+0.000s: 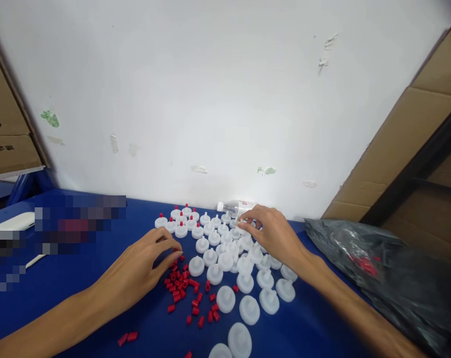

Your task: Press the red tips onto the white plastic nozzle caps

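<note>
My left hand (145, 266) rests on the blue table (79, 293) with fingers curled in a pinch at the edge of a pile of small red caps (186, 291); what sits between the fingertips is too small to make out. My right hand (272, 233) reaches over several white round lids (232, 268) and pinches one of the white lids (243, 226) at the far side of the group. A few white lids with red caps fitted (180, 219) stand in rows at the far left of the group.
A clear plastic bottle (236, 206) lies against the white wall behind the lids. A black plastic bag (382, 278) with red pieces inside lies at the right. Cardboard boxes (404, 144) lean at right and left. A white object (18, 221) sits at the far left.
</note>
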A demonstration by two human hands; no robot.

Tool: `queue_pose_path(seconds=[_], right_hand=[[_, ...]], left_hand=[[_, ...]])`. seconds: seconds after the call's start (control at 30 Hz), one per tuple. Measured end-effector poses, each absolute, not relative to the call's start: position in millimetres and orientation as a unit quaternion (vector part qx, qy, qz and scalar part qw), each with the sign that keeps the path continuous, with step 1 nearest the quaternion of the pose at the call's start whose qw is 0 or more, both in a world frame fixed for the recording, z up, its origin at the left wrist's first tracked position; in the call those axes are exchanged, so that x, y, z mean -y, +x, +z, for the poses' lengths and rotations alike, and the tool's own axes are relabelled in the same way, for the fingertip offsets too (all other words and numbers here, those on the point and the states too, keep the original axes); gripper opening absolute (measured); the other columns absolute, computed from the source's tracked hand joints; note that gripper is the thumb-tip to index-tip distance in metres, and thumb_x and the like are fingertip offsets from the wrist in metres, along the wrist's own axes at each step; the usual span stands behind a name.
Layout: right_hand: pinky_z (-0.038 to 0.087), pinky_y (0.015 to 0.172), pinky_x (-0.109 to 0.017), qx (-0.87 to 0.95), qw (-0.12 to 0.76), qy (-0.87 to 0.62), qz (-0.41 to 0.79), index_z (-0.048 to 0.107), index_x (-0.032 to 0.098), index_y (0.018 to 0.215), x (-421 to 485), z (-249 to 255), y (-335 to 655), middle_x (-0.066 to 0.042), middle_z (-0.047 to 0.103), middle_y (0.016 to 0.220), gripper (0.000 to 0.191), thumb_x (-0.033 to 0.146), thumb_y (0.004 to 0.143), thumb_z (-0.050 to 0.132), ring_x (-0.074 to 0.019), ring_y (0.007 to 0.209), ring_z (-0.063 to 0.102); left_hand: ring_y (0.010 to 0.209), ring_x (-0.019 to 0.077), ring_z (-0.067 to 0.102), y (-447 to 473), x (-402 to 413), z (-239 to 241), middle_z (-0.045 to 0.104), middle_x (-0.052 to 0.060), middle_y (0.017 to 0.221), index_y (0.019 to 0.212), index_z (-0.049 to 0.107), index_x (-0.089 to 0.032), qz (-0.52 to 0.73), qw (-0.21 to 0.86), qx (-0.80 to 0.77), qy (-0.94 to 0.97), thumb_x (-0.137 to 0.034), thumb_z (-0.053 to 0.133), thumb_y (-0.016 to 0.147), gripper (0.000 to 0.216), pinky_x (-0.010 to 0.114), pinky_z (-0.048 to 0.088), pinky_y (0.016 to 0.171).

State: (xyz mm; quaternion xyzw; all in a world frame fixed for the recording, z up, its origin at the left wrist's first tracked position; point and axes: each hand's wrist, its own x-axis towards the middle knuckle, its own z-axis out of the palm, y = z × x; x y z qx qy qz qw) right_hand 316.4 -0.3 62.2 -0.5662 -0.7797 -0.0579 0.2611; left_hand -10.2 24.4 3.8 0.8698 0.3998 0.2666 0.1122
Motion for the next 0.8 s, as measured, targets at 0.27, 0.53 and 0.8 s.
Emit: queue_pose_path(seconds=[0.27,0.53,0.8], right_hand=[[0.054,0.08,-0.037,0.796,0.237,-0.556,-0.046,0.082,0.023,0.104,3,55,305,-0.004,0.082,0.098,0.013,0.027,0.101,0.071,-0.0218,0.082,0.074],[0.055,0.078,-0.036,0.801,0.227,-0.552,-0.04,0.083,0.022,0.099,7,59,302,-0.004,0.082,0.094,0.017,0.027,0.102,0.067,-0.0216,0.082,0.075],[0.053,0.084,-0.04,0.793,0.246,-0.554,-0.053,0.08,0.022,0.105,7,59,305,-0.004,0.081,0.096,0.023,0.03,0.106,0.059,-0.0239,0.087,0.074]], left_hand=[[0.105,0.0255,0.069,-10,-24,1,0.072,0.006,0.111,0.116,0.074,-0.029,0.276,0.11,-0.399,0.867,-0.048,0.048,0.107,0.034,0.038,0.056,0.095],[0.1,0.0225,0.071,-16,-32,3,0.064,0.005,0.123,0.158,0.045,-0.036,0.268,0.096,-0.434,0.854,-0.049,0.038,0.11,0.05,0.04,0.058,0.095],[0.095,0.0211,0.07,-16,-36,0,0.063,0.006,0.122,0.152,0.053,-0.034,0.271,0.101,-0.435,0.853,-0.047,0.035,0.111,0.046,0.036,0.056,0.091]])
